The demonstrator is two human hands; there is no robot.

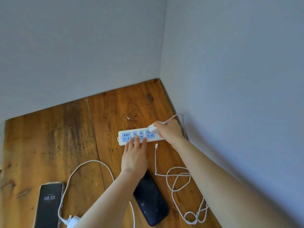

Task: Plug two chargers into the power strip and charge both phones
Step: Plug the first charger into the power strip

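The small white charger block (152, 128) is held tight in the right hand (169, 131) over the end socket of the long white-and-blue power strip (139, 136), which is pinned flat on the brown wooden surface (65, 137) by the open left hand (134, 157), so a straight push down is needed next.

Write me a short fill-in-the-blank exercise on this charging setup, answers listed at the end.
1. The right hand holds a white charger over the power strip's ____ end.
2. The left hand presses on the ____.
3. The lit phone shows the time ____.
4. The second charger lies ____ on the table.

Answers: right; power strip; 08:33; unplugged
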